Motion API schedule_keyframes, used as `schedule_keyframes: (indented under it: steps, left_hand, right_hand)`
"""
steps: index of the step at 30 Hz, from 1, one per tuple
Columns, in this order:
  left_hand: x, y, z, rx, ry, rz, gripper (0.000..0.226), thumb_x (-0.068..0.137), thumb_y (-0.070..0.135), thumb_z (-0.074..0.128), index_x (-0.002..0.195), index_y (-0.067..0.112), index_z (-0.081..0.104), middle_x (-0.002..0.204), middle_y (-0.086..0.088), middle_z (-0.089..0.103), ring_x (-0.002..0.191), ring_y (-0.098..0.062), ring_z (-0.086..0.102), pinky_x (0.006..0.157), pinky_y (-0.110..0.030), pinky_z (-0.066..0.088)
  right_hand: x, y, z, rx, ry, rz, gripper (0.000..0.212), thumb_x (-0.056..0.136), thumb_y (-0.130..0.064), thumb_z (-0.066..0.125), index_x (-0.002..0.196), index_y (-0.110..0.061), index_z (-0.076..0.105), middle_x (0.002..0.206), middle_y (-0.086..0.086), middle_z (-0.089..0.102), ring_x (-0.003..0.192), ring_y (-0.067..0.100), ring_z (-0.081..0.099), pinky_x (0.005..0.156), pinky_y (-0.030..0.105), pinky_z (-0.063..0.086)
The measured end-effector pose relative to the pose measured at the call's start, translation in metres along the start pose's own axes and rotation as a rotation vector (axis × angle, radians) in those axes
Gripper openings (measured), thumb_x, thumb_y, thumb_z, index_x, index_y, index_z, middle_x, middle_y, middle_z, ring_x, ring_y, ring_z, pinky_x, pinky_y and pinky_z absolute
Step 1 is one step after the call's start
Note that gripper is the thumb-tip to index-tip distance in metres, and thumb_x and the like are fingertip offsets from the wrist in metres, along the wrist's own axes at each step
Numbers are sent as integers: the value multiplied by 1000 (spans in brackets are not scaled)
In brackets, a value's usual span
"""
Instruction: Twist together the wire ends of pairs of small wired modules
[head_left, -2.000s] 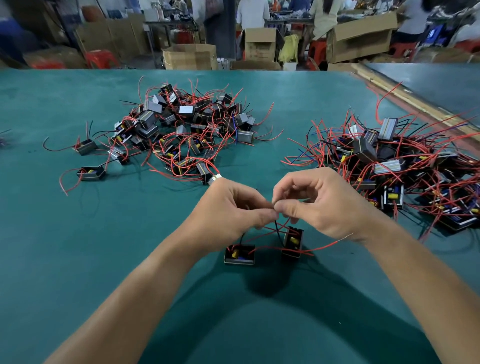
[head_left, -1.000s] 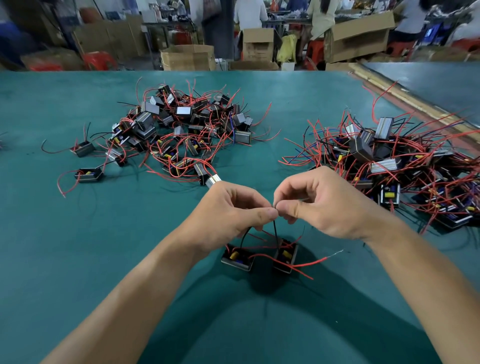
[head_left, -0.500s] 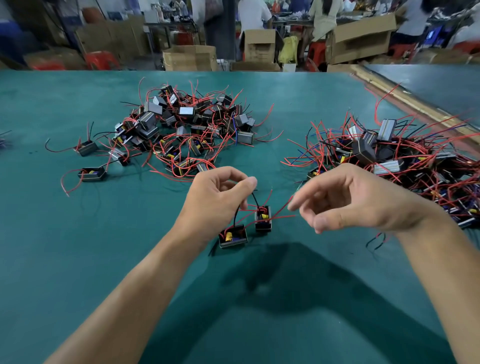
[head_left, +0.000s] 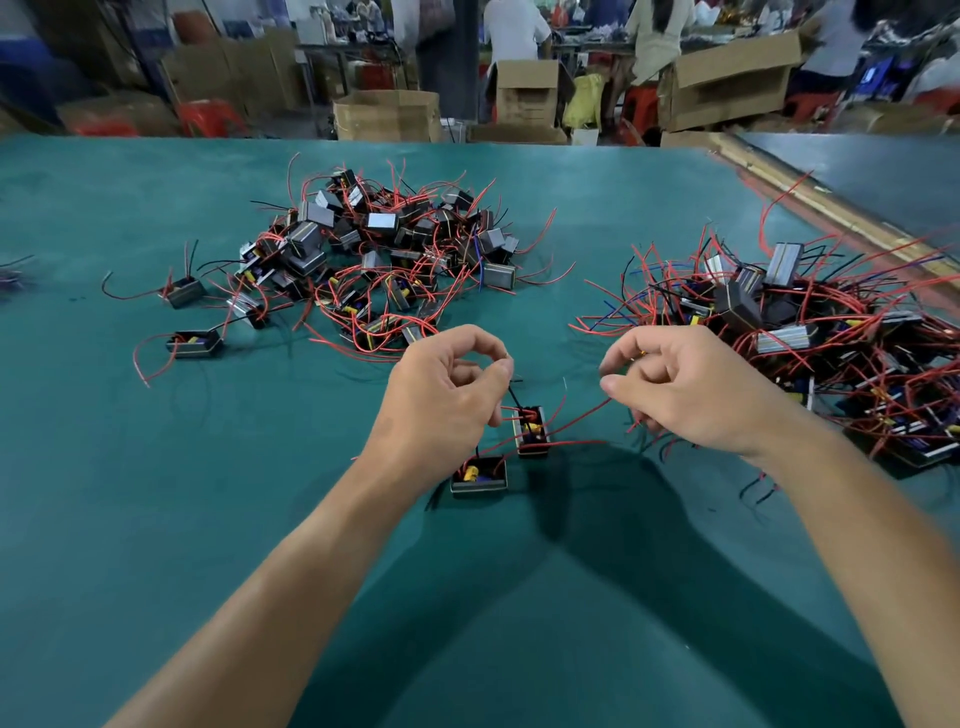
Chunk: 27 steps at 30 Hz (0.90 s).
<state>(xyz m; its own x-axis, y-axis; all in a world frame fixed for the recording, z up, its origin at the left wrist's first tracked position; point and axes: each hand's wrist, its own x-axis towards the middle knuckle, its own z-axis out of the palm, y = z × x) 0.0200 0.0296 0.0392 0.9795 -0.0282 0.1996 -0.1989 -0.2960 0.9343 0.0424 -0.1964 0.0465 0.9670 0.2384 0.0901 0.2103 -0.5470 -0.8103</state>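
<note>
Two small black modules lie close together on the green table (head_left: 156, 493): the nearer module (head_left: 478, 477) and the farther module (head_left: 532, 432). Black wires rise from both to my left hand (head_left: 441, 400), which pinches them between thumb and forefinger just above the modules. My right hand (head_left: 691, 395) hovers to the right with its fingers loosely curled and apart. A loose red wire (head_left: 582, 415) from the farther module runs up to just under its thumb, and I see no grip on it.
A heap of wired modules (head_left: 384, 254) lies behind my left hand, with a few stray modules (head_left: 195, 343) to its left. A second, tangled heap (head_left: 810, 332) spreads beside my right hand. Cardboard boxes and people stand past the far table edge.
Both hands were pinching the wire ends together near me. My right hand has let go and drawn off to the right, and my left hand has carried the two modules away from me.
</note>
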Motion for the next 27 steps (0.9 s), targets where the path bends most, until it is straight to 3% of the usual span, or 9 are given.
schedule_keyframes:
  steps: [2,5,8,11,13,16,19,22,27]
  left_hand:
    - [0,-2,0,77,30,30,11,94,17,62,84,19,65,53,-9,57,38,-10,39,43,-19,33]
    - [0,-4,1,160,83,57,7,92,22,65,85,24,65,52,1,55,55,-27,56,54,-30,43]
    - [-2,-3,2,242,145,120,7,88,24,71,93,25,66,65,8,62,53,-14,51,59,-30,46]
    - [-7,2,5,361,270,337,16,82,20,77,94,19,67,79,9,61,58,-15,53,61,-32,47]
    - [-12,7,9,378,302,506,12,79,19,78,85,16,68,75,8,60,57,-14,51,57,-29,44]
    - [-18,6,17,420,87,560,10,80,28,72,75,20,67,58,11,55,50,-6,43,51,-24,41]
    - [-21,-2,21,688,-146,461,12,83,35,66,89,25,70,63,6,63,61,-19,55,59,-35,50]
    - [-20,-6,23,787,-181,372,19,85,36,61,98,25,68,70,2,66,73,-28,60,66,-39,50]
    - [-16,-6,19,711,-128,340,8,82,35,70,78,27,70,52,13,50,56,-12,45,56,-27,37]
  right_hand:
    - [0,0,0,-87,31,-55,10,89,-11,69,83,-18,64,50,-3,58,45,14,51,49,21,43]
    - [0,-1,0,-106,83,-119,13,86,-10,71,79,-20,67,65,4,65,52,19,58,56,27,48]
    - [0,-4,1,-73,83,-145,20,86,-4,70,74,-20,69,59,-5,65,50,7,56,53,18,48]
    - [0,-6,1,94,107,-127,23,87,2,68,77,-18,69,61,-6,69,50,4,59,52,18,50]
    - [1,-6,0,152,131,-126,23,86,5,68,80,-17,69,66,-1,71,52,5,59,52,20,52]
    - [3,-5,3,147,154,-120,21,86,4,68,82,-17,67,67,1,67,53,9,57,51,26,56]
    - [4,-3,4,125,181,-117,18,86,0,69,83,-17,67,66,-5,65,55,12,58,51,28,57]
    - [4,-2,5,57,200,-136,20,86,-3,70,80,-21,69,64,-14,67,54,12,59,56,35,56]
    - [3,-3,2,30,262,-146,21,84,-1,72,80,-22,71,62,-13,68,53,10,57,61,41,57]
